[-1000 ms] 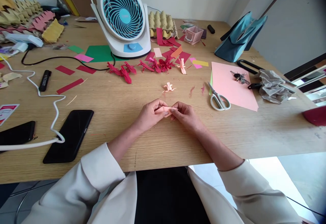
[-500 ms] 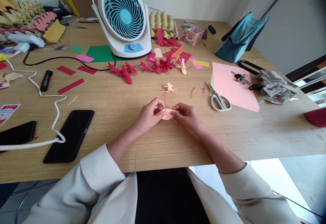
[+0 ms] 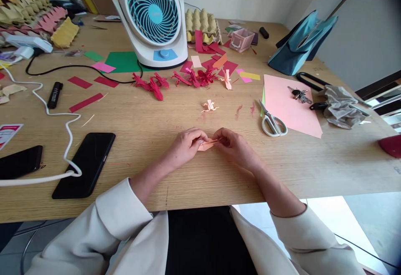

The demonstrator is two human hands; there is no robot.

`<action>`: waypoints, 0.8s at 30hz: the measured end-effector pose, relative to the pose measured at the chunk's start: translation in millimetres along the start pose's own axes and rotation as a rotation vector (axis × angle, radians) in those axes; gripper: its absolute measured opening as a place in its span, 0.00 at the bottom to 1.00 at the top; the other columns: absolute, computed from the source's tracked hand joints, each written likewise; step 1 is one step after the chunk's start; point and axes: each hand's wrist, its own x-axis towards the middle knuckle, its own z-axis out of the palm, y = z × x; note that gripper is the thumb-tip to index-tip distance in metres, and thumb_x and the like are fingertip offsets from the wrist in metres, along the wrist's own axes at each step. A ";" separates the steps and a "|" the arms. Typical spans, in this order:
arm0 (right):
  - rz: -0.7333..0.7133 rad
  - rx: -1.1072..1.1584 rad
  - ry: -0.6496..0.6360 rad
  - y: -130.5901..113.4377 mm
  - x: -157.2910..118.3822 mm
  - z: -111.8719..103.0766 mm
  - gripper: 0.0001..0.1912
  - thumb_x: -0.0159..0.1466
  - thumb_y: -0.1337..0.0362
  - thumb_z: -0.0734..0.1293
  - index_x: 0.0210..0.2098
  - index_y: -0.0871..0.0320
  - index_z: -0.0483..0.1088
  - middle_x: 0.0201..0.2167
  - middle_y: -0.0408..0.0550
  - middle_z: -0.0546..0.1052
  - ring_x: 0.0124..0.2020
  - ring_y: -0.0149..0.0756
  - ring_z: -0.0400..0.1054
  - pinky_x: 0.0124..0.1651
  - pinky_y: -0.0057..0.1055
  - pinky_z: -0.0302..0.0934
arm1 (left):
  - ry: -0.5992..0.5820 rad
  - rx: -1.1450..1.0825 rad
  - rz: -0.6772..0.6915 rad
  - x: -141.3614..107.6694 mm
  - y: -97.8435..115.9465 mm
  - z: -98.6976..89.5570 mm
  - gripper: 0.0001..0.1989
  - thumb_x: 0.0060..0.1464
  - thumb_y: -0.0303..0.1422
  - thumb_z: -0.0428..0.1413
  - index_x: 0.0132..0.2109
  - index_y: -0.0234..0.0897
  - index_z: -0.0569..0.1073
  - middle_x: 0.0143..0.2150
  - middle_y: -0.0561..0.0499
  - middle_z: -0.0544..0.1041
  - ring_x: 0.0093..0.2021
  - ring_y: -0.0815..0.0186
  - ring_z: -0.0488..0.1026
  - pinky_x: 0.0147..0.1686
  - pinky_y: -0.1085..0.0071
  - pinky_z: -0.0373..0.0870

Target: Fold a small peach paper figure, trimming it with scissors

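Observation:
A small piece of folded salmon-pink paper [image 3: 206, 145] is pinched between both hands, low over the wooden table. My left hand [image 3: 187, 145] grips its left end, fingers curled over the top edge. Its right end is in the closed fingers of my right hand [image 3: 233, 145], which partly hide it. Just beyond the hands lies a small pale pink folded-paper figure [image 3: 209, 106]. Farther back, a similar pink figure [image 3: 227, 79] rests beside several dark red folded-paper figures [image 3: 153, 85]. White-handled scissors [image 3: 273, 122] lie to the right of my right hand.
A white and blue fan [image 3: 155, 16] stands at the back. Pink sheets [image 3: 291, 108] with keys [image 3: 300, 95] on them lie at right, near a blue bag [image 3: 297, 45]. At left are a black phone [image 3: 84, 164], a white cable [image 3: 67, 141] and a marker [image 3: 55, 95].
Both hands have shifted slightly toward me with the paper. Its visible part looks narrower and more tilted, and my fingers have curled further over it. The camera view has shifted a little.

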 end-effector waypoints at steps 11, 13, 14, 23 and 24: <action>-0.218 -0.266 -0.069 -1.3 -0.8 3.9 0.09 0.61 0.76 0.64 0.37 0.57 0.69 0.35 0.44 0.70 0.32 0.30 0.65 0.36 0.26 0.58 | -0.079 0.226 0.048 -0.4 -2.9 5.1 0.10 0.56 0.20 0.50 0.35 0.37 0.73 0.37 0.50 0.75 0.41 0.63 0.70 0.44 0.66 0.65; -0.244 -0.300 -0.072 2.3 -0.4 5.6 0.07 0.63 0.74 0.64 0.37 0.58 0.69 0.36 0.45 0.70 0.33 0.30 0.65 0.37 0.26 0.59 | -0.057 0.294 0.083 -1.7 -4.7 7.3 0.09 0.58 0.21 0.51 0.36 0.37 0.73 0.41 0.49 0.74 0.43 0.62 0.69 0.45 0.64 0.65; -0.262 -0.322 -0.071 3.8 -0.2 6.4 0.06 0.64 0.73 0.64 0.38 0.58 0.69 0.36 0.46 0.70 0.34 0.31 0.65 0.38 0.27 0.59 | -0.046 0.323 0.107 -2.3 -5.5 8.0 0.08 0.58 0.22 0.51 0.36 0.36 0.73 0.41 0.48 0.74 0.44 0.61 0.68 0.45 0.63 0.64; -0.368 -0.543 -0.053 5.1 -0.2 9.3 0.09 0.69 0.68 0.60 0.36 0.59 0.71 0.35 0.50 0.70 0.36 0.35 0.65 0.41 0.30 0.59 | -0.054 0.353 0.239 -15.2 -3.3 -2.0 0.06 0.62 0.26 0.50 0.44 0.36 0.71 0.41 0.47 0.74 0.43 0.62 0.71 0.45 0.65 0.67; -0.365 -0.553 -0.051 4.4 -0.3 9.2 0.09 0.70 0.68 0.60 0.35 0.59 0.71 0.35 0.50 0.71 0.36 0.35 0.65 0.41 0.30 0.59 | -0.053 0.352 0.255 -17.5 -2.2 -3.5 0.05 0.62 0.28 0.52 0.44 0.36 0.71 0.42 0.47 0.75 0.43 0.62 0.71 0.45 0.65 0.67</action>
